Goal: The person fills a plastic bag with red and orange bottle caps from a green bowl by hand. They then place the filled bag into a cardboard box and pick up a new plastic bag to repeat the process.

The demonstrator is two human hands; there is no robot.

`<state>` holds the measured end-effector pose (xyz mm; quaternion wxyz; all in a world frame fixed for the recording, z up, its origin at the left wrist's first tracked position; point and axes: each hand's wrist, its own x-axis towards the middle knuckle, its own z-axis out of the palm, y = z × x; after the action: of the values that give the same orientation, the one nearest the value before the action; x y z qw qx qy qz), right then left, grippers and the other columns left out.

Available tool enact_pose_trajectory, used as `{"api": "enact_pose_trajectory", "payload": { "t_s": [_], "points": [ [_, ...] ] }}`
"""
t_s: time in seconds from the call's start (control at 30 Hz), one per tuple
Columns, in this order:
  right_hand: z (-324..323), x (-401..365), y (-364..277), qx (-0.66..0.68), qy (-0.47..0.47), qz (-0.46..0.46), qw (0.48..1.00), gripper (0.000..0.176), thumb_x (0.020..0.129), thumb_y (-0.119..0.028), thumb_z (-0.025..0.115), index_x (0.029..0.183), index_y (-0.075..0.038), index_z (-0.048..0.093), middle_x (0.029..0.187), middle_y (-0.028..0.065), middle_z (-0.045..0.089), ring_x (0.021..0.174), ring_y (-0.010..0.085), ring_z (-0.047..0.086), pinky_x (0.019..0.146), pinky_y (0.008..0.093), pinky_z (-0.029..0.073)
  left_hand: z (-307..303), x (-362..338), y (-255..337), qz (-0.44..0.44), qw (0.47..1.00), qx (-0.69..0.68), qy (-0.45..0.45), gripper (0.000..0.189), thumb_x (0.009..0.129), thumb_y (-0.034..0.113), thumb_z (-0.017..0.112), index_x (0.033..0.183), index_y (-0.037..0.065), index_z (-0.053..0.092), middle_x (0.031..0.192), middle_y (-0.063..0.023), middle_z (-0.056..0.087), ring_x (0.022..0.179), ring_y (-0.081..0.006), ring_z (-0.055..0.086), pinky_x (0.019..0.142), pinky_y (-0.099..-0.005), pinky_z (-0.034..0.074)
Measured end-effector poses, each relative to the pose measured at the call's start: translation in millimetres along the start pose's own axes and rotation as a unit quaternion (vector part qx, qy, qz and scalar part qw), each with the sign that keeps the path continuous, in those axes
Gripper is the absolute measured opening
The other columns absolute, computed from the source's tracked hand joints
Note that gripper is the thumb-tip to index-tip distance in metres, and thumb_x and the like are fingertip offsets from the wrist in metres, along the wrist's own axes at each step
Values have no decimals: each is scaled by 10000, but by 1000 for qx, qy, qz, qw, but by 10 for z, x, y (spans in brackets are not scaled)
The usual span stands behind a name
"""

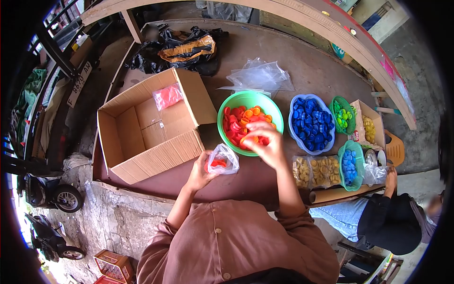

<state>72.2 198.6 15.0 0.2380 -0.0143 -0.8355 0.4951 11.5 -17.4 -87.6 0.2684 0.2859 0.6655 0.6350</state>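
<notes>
My left hand (200, 171) is closed on a small clear plastic bag (228, 160), its mouth open and several red bottle caps (218, 163) at the bottom. Just right of it, my right hand (268, 144) is over the front right of a light green bowl (279, 111) of red and orange bottle caps (239, 118). Its fingers are curled towards the thumb around an orange bottle cap (256, 139); they partly hide it and the caps below.
An open cardboard box (156, 158) holds a packed pink bag (168, 96). Clear plastic bags (262, 77) lie behind the bowl. Rightward are a basin of blue caps (312, 124), green baskets (363, 170) and bagged yellow caps (316, 171). Another person (390, 222) stands at right.
</notes>
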Motion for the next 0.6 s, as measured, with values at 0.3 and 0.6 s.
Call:
{"api": "enact_pose_trajectory", "payload": {
  "t_s": [0.3,0.6],
  "points": [
    [209,-81,-49,-50,-197,-23,979,336,630,-108,721,957,-80,646,1118,114,538,1037,237,523,899,339,398,36,9,22,21,999,31,-2,544,633,115,729,1073,-11,435,981,-150,580,948,-246,569,829,-340,439],
    [115,603,1519,-166,37,51,984,128,728,18,557,831,-15,626,793,129,635,718,237,619,655,321,503,55,14,48,28,999,44,-6,547,636,157,760,1054,-5,448,980,-158,586,944,-257,578,820,-340,443]
  ]
}}
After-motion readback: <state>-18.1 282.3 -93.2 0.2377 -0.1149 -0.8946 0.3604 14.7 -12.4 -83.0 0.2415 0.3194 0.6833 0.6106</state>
